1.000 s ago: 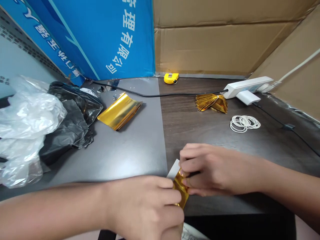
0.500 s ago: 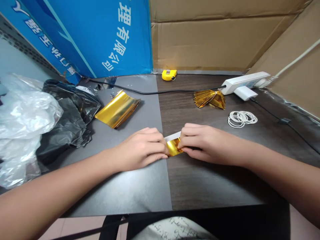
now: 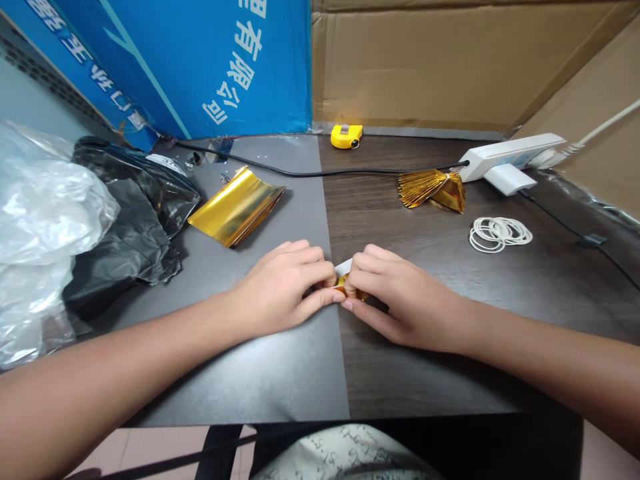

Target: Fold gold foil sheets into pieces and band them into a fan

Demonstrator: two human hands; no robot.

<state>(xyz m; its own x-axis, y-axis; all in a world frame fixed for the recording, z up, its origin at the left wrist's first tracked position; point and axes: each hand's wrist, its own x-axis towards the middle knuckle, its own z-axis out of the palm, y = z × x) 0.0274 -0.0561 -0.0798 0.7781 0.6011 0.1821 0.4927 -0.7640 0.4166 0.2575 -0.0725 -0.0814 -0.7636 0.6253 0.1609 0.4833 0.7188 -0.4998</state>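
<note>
My left hand (image 3: pixel 285 287) and my right hand (image 3: pixel 395 297) meet on the table (image 3: pixel 450 353), fingers curled, both pinching a small piece of gold foil paper (image 3: pixel 342 285) with a white back. Only a sliver of the foil shows between the fingertips. A stack of flat gold foil sheets (image 3: pixel 237 207) lies to the upper left. A pleated gold foil fan (image 3: pixel 433 189) lies at the back right. White rubber bands (image 3: pixel 500 233) lie in a loose heap to the right.
Black and clear plastic bags (image 3: pixel 75 227) fill the left side. A yellow tape measure (image 3: pixel 347 135) sits at the back by a blue board and cardboard walls. A white power strip (image 3: pixel 510 167) and a black cable (image 3: pixel 350 173) run across the back.
Both hands moved from the near table edge up to the middle of the table. They have since closed together, so the gold foil between them shows much less.
</note>
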